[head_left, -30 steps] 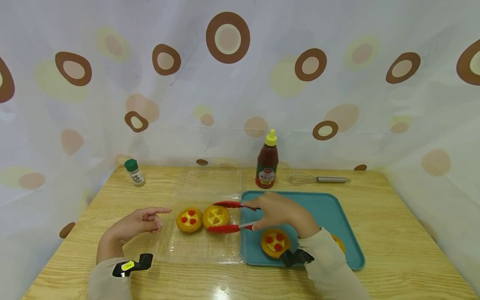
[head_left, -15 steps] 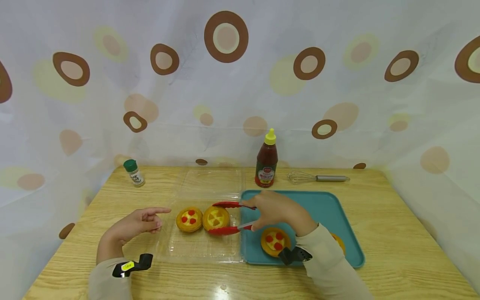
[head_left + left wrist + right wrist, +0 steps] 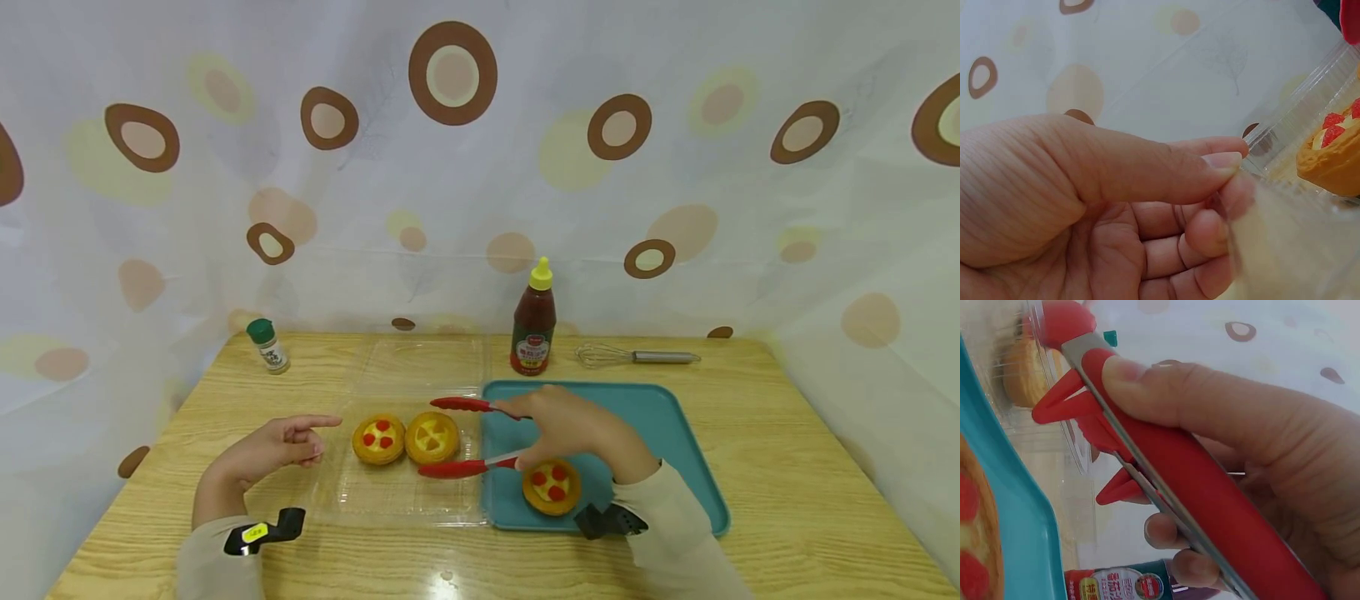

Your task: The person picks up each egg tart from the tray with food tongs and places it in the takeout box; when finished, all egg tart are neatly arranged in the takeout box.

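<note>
My right hand (image 3: 573, 429) grips a pair of red tongs (image 3: 457, 469); its thumb lies on the red handle in the right wrist view. The tongs' two arms stand spread apart, one beyond and one in front of a yellow-topped tart (image 3: 432, 438), with gaps between. That tart sits in a clear plastic container (image 3: 408, 496) beside a tart with red pieces (image 3: 378, 440). At the container's left edge, my left hand (image 3: 273, 450) pinches the thin plastic between thumb and fingers, as the left wrist view shows. Its index finger points right in the head view.
A teal tray (image 3: 630, 400) adjoins the container's right side, bearing another red-topped tart (image 3: 551, 487) under my right wrist. Behind stand a sauce bottle (image 3: 534, 325) and a green-capped shaker (image 3: 268, 346). A whisk (image 3: 637, 357) lies behind the tray.
The tongs have spread wider, releasing the yellow-topped tart, and my right hand has shifted slightly right. The tart stays in the container. My left hand has not moved.
</note>
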A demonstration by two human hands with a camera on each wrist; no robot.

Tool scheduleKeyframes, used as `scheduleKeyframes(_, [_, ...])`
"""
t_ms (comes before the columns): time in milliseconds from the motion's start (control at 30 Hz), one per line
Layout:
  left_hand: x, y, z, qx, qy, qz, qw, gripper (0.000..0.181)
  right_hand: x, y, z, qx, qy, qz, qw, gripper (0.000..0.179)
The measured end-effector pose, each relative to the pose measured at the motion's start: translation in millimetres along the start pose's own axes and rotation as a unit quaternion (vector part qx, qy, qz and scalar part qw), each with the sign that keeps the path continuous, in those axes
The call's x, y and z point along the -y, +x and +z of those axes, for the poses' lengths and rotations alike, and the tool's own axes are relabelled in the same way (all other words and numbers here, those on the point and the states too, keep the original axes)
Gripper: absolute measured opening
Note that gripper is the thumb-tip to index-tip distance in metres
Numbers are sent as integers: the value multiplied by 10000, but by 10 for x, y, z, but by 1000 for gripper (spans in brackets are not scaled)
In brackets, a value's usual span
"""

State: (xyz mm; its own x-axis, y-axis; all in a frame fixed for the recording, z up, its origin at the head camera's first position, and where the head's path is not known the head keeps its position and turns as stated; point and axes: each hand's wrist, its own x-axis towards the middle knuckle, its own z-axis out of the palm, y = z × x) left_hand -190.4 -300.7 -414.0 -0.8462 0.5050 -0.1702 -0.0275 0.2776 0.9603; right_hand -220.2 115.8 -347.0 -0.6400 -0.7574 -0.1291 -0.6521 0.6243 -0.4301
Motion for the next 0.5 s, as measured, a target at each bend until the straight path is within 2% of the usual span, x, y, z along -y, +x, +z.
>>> scheduleKeyframes(300, [-5,5,0,-10,34,-45,10000,49,-220,-231,-10,-362,700,-549,9954,73])
scheduleKeyframes(500, [-20,-2,9,6,49,-85,10000,49,-324,-395,-20,-679,961,-802,9898,73])
